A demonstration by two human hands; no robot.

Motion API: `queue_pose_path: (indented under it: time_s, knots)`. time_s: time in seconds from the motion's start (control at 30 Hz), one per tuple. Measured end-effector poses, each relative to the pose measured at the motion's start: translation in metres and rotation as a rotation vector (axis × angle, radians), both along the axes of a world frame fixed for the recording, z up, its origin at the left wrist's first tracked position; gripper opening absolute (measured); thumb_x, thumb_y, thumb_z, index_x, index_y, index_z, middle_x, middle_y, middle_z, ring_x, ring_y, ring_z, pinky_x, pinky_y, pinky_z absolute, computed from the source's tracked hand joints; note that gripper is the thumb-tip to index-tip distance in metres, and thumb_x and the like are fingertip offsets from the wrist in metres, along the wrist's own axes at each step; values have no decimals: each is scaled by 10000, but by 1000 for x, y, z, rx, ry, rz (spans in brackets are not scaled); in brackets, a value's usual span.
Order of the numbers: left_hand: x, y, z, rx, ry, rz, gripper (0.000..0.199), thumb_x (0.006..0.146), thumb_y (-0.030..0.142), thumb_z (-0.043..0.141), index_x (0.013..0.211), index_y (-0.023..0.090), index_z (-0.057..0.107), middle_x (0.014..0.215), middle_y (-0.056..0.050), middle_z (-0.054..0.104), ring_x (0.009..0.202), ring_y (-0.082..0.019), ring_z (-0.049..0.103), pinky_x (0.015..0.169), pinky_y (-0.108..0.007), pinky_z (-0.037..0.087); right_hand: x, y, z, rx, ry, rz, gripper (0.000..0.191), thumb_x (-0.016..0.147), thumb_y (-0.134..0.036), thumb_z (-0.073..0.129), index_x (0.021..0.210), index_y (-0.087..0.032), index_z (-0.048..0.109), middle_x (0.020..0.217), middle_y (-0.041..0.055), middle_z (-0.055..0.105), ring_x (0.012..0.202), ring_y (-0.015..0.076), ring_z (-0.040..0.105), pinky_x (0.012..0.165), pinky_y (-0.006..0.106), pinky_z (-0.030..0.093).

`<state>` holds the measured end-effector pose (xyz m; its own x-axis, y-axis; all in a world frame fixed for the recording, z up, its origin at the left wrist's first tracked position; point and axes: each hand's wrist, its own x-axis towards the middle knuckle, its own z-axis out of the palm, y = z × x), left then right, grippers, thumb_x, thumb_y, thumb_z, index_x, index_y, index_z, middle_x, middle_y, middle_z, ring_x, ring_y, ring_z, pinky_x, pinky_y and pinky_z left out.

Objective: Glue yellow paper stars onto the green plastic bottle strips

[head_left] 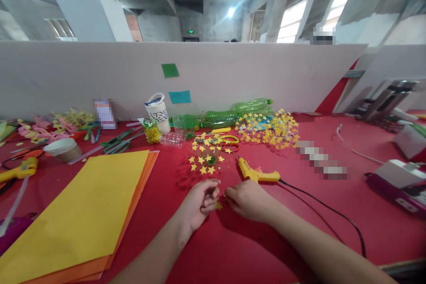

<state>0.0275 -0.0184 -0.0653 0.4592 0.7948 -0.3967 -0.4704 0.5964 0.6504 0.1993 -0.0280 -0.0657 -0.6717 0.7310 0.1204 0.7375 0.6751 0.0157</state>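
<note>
My left hand (201,202) is over the red tabletop with its fingers curled inward; what they hold, if anything, is hidden. Facing it, my right hand (249,199) has its fingers pinched together, with a small yellow piece (225,195) at their tips. Between the two hands, a yellow star (218,205) shows low over the table. Just beyond my left hand stands a spray of yellow stars (203,159) on thin, clear stems with a green centre. A yellow glue gun (258,174) lies right behind my right hand, its black cord trailing right.
Yellow and orange sheets (83,204) lie at left. Farther back are green plastic bottles (221,119), a white cup (158,113), scissors (229,140) and a heap of yellow stars (276,131). A power strip (399,193) sits at right, and another glue gun (23,169) at far left.
</note>
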Motion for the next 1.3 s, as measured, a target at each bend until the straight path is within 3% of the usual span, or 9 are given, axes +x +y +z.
queue_pose_path:
  time_s: [0.23, 0.6, 0.83, 1.0, 1.07, 1.2, 1.3]
  knots:
    - [4, -6, 1, 149, 193, -48, 52, 735, 176, 513, 784, 160, 507, 472, 58, 459, 296, -8, 209, 320, -168, 65, 2, 0, 3, -150, 190, -119, 64, 740, -196, 527, 739, -175, 587, 607, 27, 644, 522, 139, 552, 501, 250, 218]
    - [10, -9, 2, 265, 438, -130, 144, 745, 258, 511, 864, 179, 498, 463, 63, 489, 293, -19, 201, 337, -198, 62, 3, 7, 3, -326, 490, -226, 127, 754, -155, 480, 726, -164, 604, 538, -49, 505, 492, 78, 426, 464, 175, 272]
    - [13, -8, -2, 446, 589, -62, 152, 705, 271, 578, 794, 176, 500, 441, 98, 421, 350, -35, 314, 370, -166, 187, 2, 9, -4, -426, 550, -218, 124, 717, -168, 489, 609, -157, 549, 507, -65, 407, 484, 67, 386, 435, 175, 237]
    - [12, -6, -5, 614, 688, -33, 104, 694, 229, 581, 683, 157, 507, 456, 93, 364, 430, -47, 318, 418, -171, 230, 3, 10, -6, -464, 556, -222, 100, 696, -167, 496, 626, -156, 567, 509, -59, 429, 485, 69, 398, 434, 173, 237]
    - [12, -6, -4, 605, 683, -29, 102, 696, 225, 573, 670, 162, 497, 446, 96, 352, 422, -46, 309, 415, -172, 228, 4, 10, -5, -471, 556, -220, 97, 685, -155, 497, 633, -156, 579, 508, -58, 437, 482, 69, 400, 435, 174, 236]
    - [13, -8, -1, 433, 602, -36, 102, 709, 239, 546, 687, 188, 461, 413, 108, 358, 345, -32, 236, 366, -175, 141, 5, 11, -1, -458, 558, -221, 106, 667, -126, 504, 616, -150, 594, 494, -56, 425, 466, 67, 367, 441, 187, 216]
    - [12, -9, 2, 340, 555, -48, 96, 715, 257, 534, 715, 202, 455, 405, 109, 374, 309, -28, 176, 344, -194, 68, 7, 11, 3, -440, 567, -219, 152, 676, -107, 499, 707, -161, 638, 503, -58, 428, 471, 68, 356, 458, 195, 213]
